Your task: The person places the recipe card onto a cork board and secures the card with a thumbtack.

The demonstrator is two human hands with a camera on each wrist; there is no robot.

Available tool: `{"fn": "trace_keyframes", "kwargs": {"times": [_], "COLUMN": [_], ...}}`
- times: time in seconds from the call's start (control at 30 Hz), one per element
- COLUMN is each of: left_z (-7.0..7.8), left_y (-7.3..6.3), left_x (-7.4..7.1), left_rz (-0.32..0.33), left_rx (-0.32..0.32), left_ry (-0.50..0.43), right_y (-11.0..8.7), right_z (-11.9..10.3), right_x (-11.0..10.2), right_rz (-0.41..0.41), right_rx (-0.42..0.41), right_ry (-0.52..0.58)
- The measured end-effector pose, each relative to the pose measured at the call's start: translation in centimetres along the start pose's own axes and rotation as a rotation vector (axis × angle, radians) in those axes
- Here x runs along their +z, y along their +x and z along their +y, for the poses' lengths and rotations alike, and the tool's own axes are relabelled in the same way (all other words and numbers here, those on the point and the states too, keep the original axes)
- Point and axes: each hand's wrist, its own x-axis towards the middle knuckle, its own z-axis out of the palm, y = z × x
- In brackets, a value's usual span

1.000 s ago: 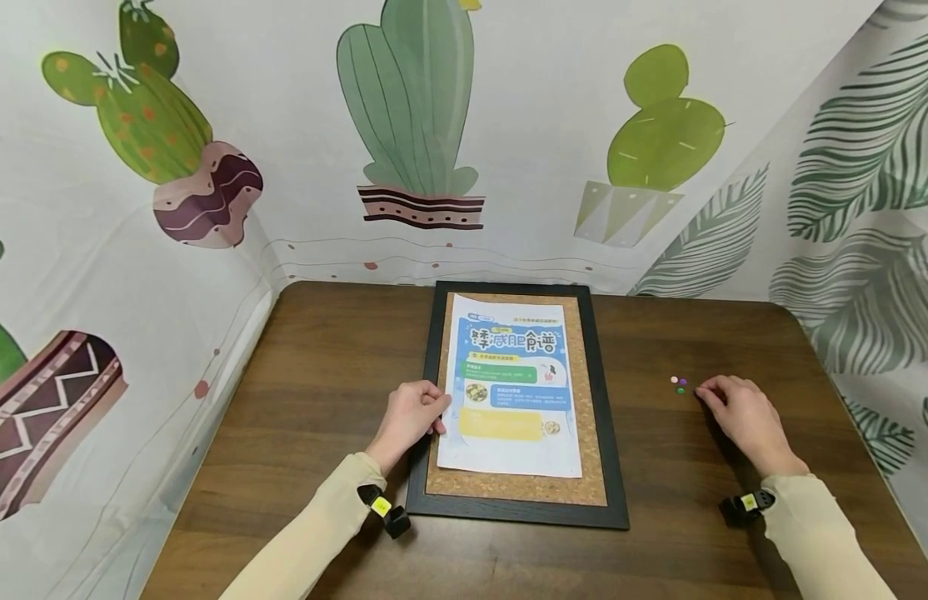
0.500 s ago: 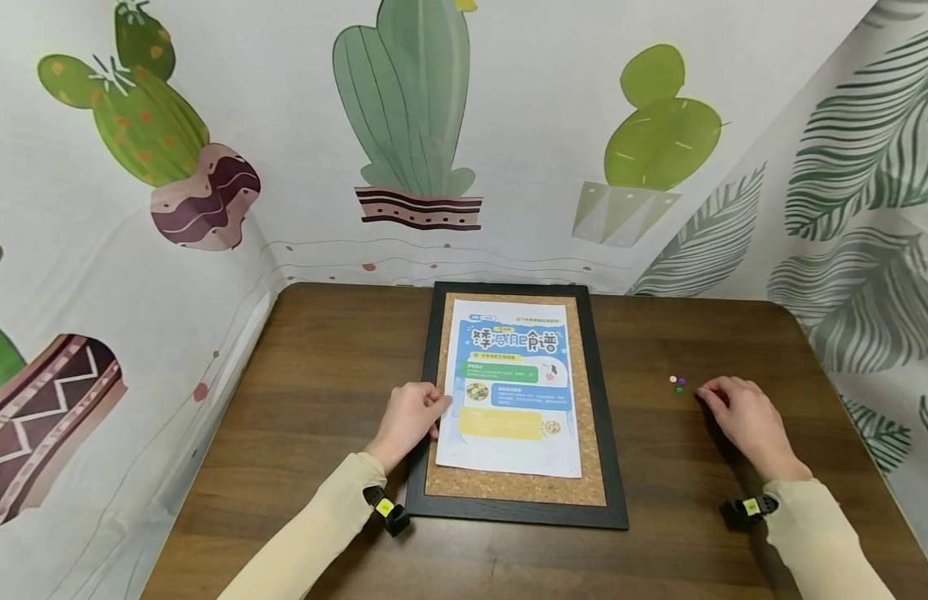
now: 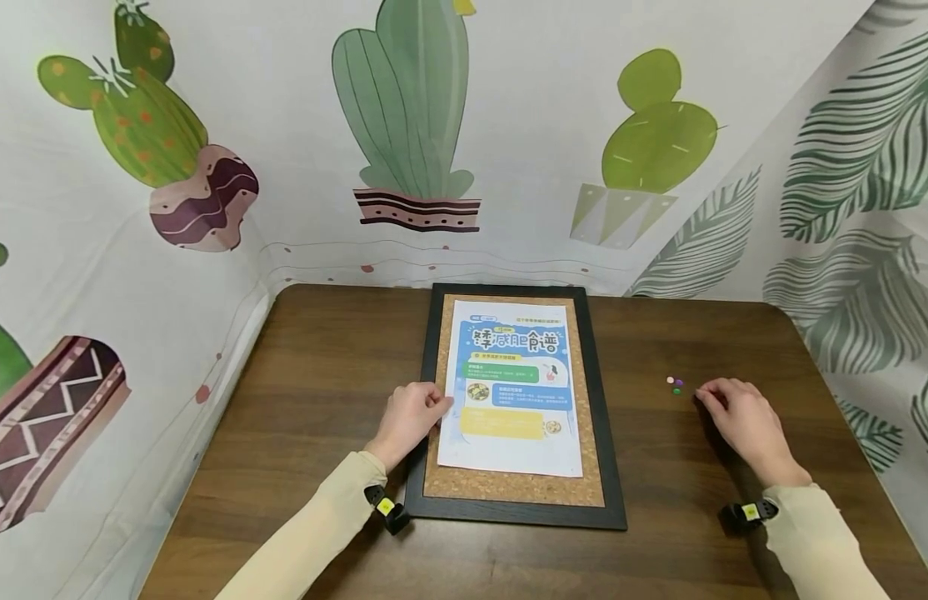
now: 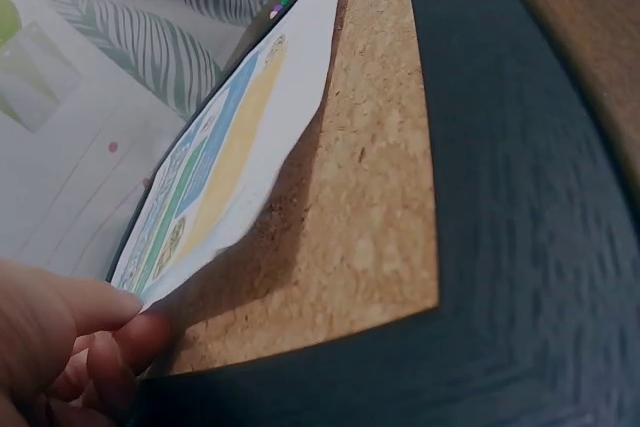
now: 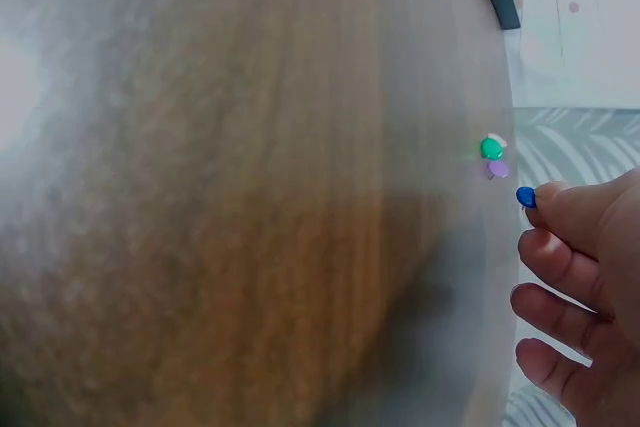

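Note:
My left hand (image 3: pixel 407 417) pinches the left edge of a printed paper poster (image 3: pixel 518 454) between thumb and finger. The poster lies over a cork board (image 3: pixel 509 487); in the left wrist view its near edge (image 4: pixel 262 192) curves up off the cork. To the right of the board, my right hand (image 3: pixel 745 425) pinches a blue thumbtack (image 5: pixel 526 197) between thumb and index finger, its pin pointing down. The other fingers of that hand are loosely curled. Close by on the table sit a green thumbtack (image 5: pixel 491 149), a purple thumbtack (image 5: pixel 498 169) and a pale pink thumbtack (image 3: pixel 670 380).
A black frame (image 3: pixel 516 512) surrounds the cork, its far end near the wall. The brown wooden table (image 3: pixel 321 358) reaches back to a white wall cloth (image 3: pixel 524 150) printed with cacti and leaves. Each wrist wears a small black camera (image 3: pixel 392 515).
The poster's top edge has dropped slightly and straightened, and the sheet sits flatter on the cork. Both hands keep nearly the same places and grips.

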Motion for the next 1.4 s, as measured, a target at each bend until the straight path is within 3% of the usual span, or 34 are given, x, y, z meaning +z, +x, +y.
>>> {"fn": "trace_keyframes", "kwargs": {"times": [0.2, 0.43, 0.8, 1.0, 1.1, 1.4], "left_z": [-0.2, -0.2, -0.4, -0.5, -0.7, -1.4], "left_y": [0.1, 0.0, -0.1, 0.0, 0.1, 0.1], "left_x": [-0.1, -0.4, -0.7, -0.7, -0.7, -1.0], "left_rz": [0.017, 0.006, -0.025, 0.035, 0.035, -0.127], "left_rx": [0.027, 0.003, 0.044, 0.103, 0.140, 0.365], "left_ry": [0.096, 0.044, 0.054, 0.022, 0.032, 0.230], "right_y": [0.5, 1.0, 1.8, 1.9, 2.1, 3.3], "right_z": [-0.8, -2.0, -3.4, -3.9, -4.2, -5.2], "right_x": [-0.2, -0.2, 0.1, 0.5, 0.6, 1.3], "right_rz": [0.024, 0.028, 0.012, -0.006, -0.010, -0.025], "right_rx": [-0.032, -0.045, -0.079, -0.097, -0.101, -0.125], "right_ry": [0.004, 0.012, 0.030, 0.033, 0.032, 0.025]}}
